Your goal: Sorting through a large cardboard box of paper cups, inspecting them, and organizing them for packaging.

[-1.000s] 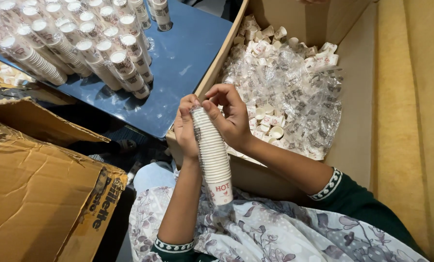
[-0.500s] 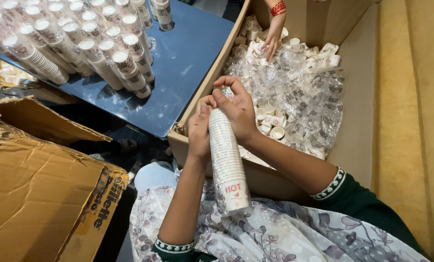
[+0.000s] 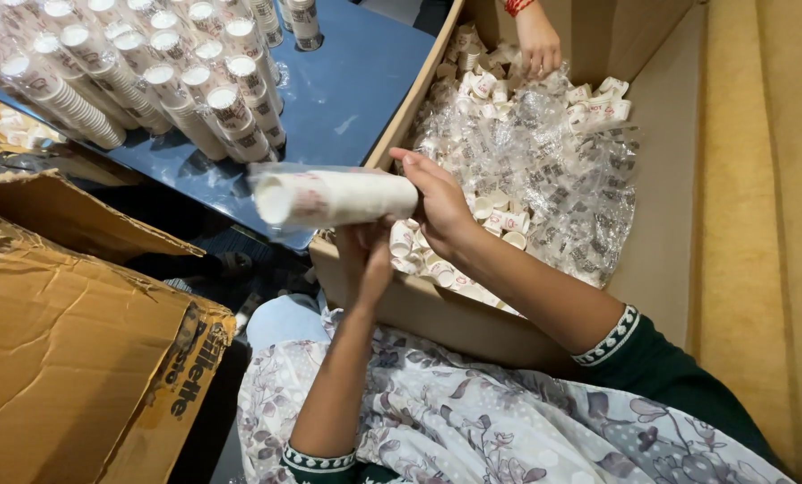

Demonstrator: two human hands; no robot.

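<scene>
A sleeve of stacked white paper cups [image 3: 329, 197] in clear plastic wrap lies sideways in the air, its open end pointing left. My right hand [image 3: 441, 206] grips its right end. Just beneath the sleeve is my left hand [image 3: 365, 260], fingers curled up against its underside. Both hands hover over the near rim of a large cardboard box [image 3: 392, 305] filled with wrapped cup sleeves and loose small cups [image 3: 544, 152].
Many upright cup stacks [image 3: 132, 72] stand on a blue table [image 3: 347, 81] at the upper left. Another person's hand [image 3: 540, 40] reaches into the box's far end. A torn brown carton [image 3: 69, 341] lies at the lower left. A yellow wall [image 3: 759, 224] runs along the right.
The cup sleeve has swung from upright to lying sideways and risen. The other person's hand has moved further into the far end of the box.
</scene>
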